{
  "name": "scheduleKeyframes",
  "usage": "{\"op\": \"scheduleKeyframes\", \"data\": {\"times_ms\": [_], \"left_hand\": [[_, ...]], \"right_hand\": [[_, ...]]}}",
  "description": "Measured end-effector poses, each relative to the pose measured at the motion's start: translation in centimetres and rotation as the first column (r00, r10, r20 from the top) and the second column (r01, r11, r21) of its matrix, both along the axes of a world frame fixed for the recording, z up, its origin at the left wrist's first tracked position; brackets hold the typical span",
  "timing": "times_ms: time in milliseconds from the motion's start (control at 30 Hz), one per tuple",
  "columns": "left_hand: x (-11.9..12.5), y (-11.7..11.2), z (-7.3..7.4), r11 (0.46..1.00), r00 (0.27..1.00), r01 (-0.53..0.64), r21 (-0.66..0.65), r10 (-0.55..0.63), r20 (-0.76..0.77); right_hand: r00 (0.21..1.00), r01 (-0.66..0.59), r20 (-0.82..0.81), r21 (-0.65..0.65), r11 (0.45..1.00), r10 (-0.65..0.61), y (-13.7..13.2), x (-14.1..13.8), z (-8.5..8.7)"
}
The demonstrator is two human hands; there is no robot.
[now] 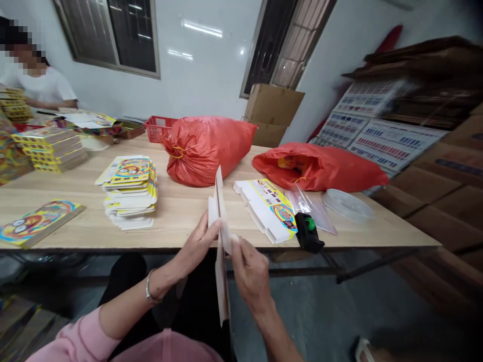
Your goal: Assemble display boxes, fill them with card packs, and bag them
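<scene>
A flat cardboard box blank (221,281) stands on edge between my hands, seen nearly edge-on over the table's front edge. My left hand (198,241) grips its left side, thumb against a white flap. On the other side my right hand (251,264) pinches the blank with thumb and fingers. To the left rises a stack of flat printed box blanks (130,193) in yellow and white. Another printed blank (269,208) lies to the right, beside a black tape dispenser (309,232) with a green core.
Two red plastic bags (211,146) lie on the wooden table (181,211), the right one gaping. A clear round lid (347,203) is at right. Several finished boxes (51,146) are piled at left. Near the wall, a person (41,83) sits. Cartons (433,201) stand at right.
</scene>
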State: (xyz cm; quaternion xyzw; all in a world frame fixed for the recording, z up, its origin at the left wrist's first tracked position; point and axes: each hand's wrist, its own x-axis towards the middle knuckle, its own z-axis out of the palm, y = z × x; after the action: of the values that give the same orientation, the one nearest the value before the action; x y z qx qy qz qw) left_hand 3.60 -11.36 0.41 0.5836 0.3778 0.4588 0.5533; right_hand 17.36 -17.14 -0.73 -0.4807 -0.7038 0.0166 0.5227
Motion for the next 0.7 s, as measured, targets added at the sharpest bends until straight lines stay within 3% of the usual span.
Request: {"op": "scheduleKeyframes", "data": {"times_ms": [100,233,333,400,467,533,633,700], "left_hand": [[-4.4,-2.5,1.1,0.983,0.958,-0.100,0.152,0.136,-0.253],[-11.1,-7.4,2.4,0.901,0.795,-0.250,0.355,0.400,-0.457],[-14.6,-12.2,2.0,0.870,0.689,-0.324,0.372,0.487,-0.538],[-15.8,-15.1,1.0,0.857,0.635,-0.336,0.390,0.512,-0.579],[-16.4,-17.4,-0.3,0.849,0.591,-0.325,0.417,0.527,-0.611],[-16.8,-18.9,-1.7,0.847,0.554,-0.308,0.434,0.531,-0.641],[-17.4,-19.6,-3.5,0.835,0.510,-0.297,0.462,0.548,-0.663],[-17.9,-19.4,-4.5,0.815,0.490,-0.306,0.492,0.578,-0.653]], "right_hand": [[0.997,-0.034,-0.070,-0.074,0.997,0.028,-1.5,1.4,2.3],[0.988,-0.142,-0.082,-0.139,0.980,0.131,-3.2,2.0,4.7],[0.965,-0.259,-0.107,-0.228,0.938,0.241,-3.7,-0.1,4.5],[0.937,-0.348,-0.149,-0.317,0.882,0.316,-4.0,-2.3,3.1],[0.903,-0.429,-0.234,-0.441,0.789,0.360,-4.3,-4.4,1.0],[0.868,-0.497,-0.348,-0.574,0.651,0.355,-4.7,-5.8,-1.6],[0.779,-0.626,-0.550,-0.701,0.342,0.299,-4.8,-6.5,-5.5],[0.701,-0.711,-0.678,-0.686,0.152,0.220,-4.5,-6.4,-7.7]]}}
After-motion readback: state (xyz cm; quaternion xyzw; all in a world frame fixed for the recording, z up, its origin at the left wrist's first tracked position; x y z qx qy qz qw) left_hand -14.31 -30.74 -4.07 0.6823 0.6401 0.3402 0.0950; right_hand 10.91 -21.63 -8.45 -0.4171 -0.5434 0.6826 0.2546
